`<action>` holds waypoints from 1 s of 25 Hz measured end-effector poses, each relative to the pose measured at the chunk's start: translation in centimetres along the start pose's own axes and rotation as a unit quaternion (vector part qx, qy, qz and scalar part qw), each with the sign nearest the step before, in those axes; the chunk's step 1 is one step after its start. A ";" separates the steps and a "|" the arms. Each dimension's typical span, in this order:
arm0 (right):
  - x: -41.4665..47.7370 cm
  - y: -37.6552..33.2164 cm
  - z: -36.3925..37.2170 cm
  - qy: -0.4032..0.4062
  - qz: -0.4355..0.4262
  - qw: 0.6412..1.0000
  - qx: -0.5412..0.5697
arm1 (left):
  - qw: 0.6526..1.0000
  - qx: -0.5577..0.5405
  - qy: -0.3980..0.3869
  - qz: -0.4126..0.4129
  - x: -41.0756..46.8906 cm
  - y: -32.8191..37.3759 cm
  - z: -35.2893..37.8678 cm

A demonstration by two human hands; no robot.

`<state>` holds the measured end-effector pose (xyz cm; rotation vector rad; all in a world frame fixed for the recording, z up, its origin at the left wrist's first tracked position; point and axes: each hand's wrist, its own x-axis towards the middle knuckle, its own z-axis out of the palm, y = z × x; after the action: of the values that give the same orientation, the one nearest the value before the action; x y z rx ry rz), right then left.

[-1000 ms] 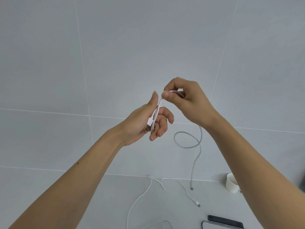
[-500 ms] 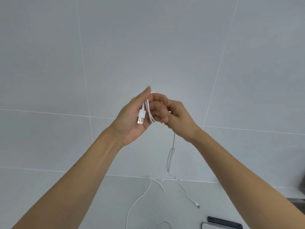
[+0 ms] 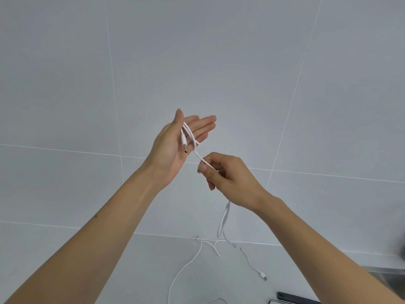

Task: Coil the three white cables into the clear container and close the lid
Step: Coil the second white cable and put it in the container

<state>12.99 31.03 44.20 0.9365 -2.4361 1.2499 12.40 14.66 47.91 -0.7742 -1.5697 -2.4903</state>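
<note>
My left hand (image 3: 175,145) is held up with its palm open and fingers straight. A white cable (image 3: 190,137) loops around its thumb and across the palm, its USB plug hanging against the palm. My right hand (image 3: 228,176) pinches that same cable just below and to the right, and the rest of it dangles under the wrist down to the surface. Two other white cables (image 3: 186,264) (image 3: 252,262) lie loose on the grey surface below. A curved clear edge, perhaps the container (image 3: 215,300), shows at the bottom of the frame.
A dark flat object (image 3: 295,297) lies at the bottom right beside a rounded clear edge (image 3: 278,301). A grey tiled wall fills the background. A dark blurred shape (image 3: 401,249) sits at the right edge.
My left hand has opened its fingers flat. My right hand has drawn away down and to the right, pulling the cable taut from the palm. The hanging length has swung.
</note>
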 end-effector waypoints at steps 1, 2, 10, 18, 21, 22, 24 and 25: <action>-0.2 -0.1 -0.2 -0.001 0.000 1.000 -0.008 | 1.000 0.020 0.021 0.000 0.1 0.0 -0.2; -0.4 -0.3 -0.4 -0.001 -0.002 1.000 -0.013 | 0.998 0.048 0.038 -0.002 0.2 0.1 -0.3; 0.2 -2.1 -3.3 0.047 -0.036 0.996 -0.068 | 0.955 0.281 0.008 -0.099 -0.5 -0.4 0.5; 2.2 -3.5 -5.9 0.086 -0.090 0.981 -0.150 | 0.934 0.302 -0.138 -0.130 -1.7 -0.1 1.6; 3.1 -2.9 -6.7 0.105 -0.088 0.980 -0.145 | 0.932 0.297 -0.166 -0.124 -2.4 0.1 1.7; 3.4 -2.6 -6.9 0.107 -0.083 0.981 -0.141 | 0.937 0.278 -0.173 -0.119 -2.6 0.1 1.8; 3.8 -2.0 -6.8 0.108 -0.083 0.981 -0.140 | 0.951 0.220 -0.185 -0.115 -2.9 0.1 1.9; 3.9 -1.7 -6.5 0.108 -0.086 0.980 -0.140 | 0.957 0.193 -0.184 -0.113 -2.9 0.2 1.9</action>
<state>10.62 33.84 51.09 0.8607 -2.2334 0.8709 15.73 15.68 47.40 -1.0882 -2.2985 -2.1429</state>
